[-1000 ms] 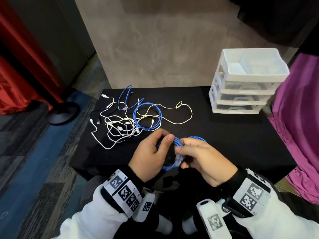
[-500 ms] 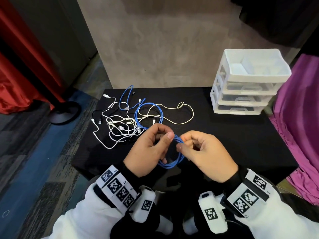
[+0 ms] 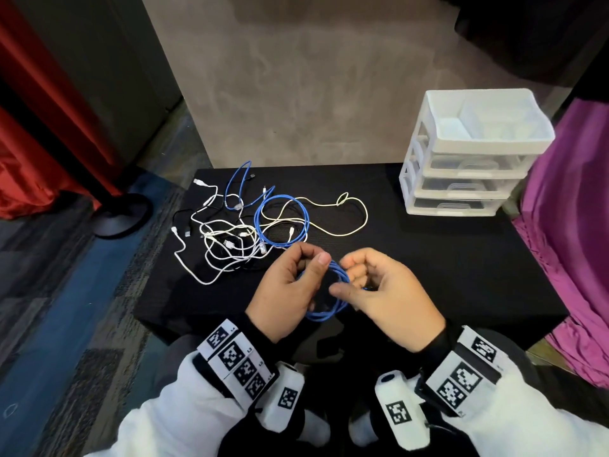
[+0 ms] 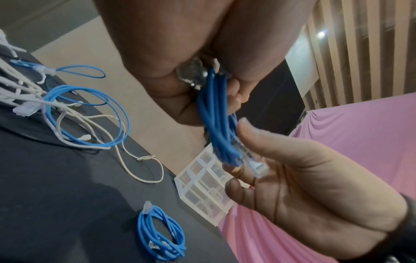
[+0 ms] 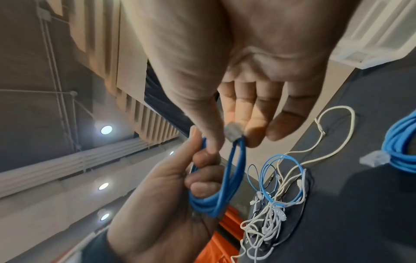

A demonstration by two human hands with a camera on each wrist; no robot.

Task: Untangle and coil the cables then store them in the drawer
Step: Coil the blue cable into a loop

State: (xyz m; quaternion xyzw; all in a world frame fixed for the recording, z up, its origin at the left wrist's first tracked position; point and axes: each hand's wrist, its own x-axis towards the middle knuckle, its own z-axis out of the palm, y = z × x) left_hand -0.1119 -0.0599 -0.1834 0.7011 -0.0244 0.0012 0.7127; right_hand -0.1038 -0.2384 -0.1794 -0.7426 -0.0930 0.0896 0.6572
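Observation:
A small blue cable coil (image 3: pixel 329 305) hangs between my hands above the table's near edge. My left hand (image 3: pixel 313 263) grips one side of the coil (image 5: pixel 211 201), its fingers curled through the loops. My right hand (image 3: pixel 344 278) pinches the coil's clear plug (image 5: pixel 233 133) between thumb and fingers. A second blue coil (image 4: pixel 161 238) lies flat on the black table (image 3: pixel 428 258), mostly hidden under my right hand in the head view. A tangle of white, black and blue cables (image 3: pixel 237 235) lies at the table's left. The white drawer unit (image 3: pixel 461 179) stands at the back right, its drawers closed.
A cream cable loop (image 3: pixel 346 219) stretches from the tangle towards the drawer unit. Purple cloth (image 3: pixel 566 225) hangs along the table's right edge. A black stand base (image 3: pixel 122 212) and red curtain sit on the floor at the left.
The held coil has turned and dropped lower between my hands. My right hand has shifted its pinch along the loops to the plug end. The cables on the table have not moved.

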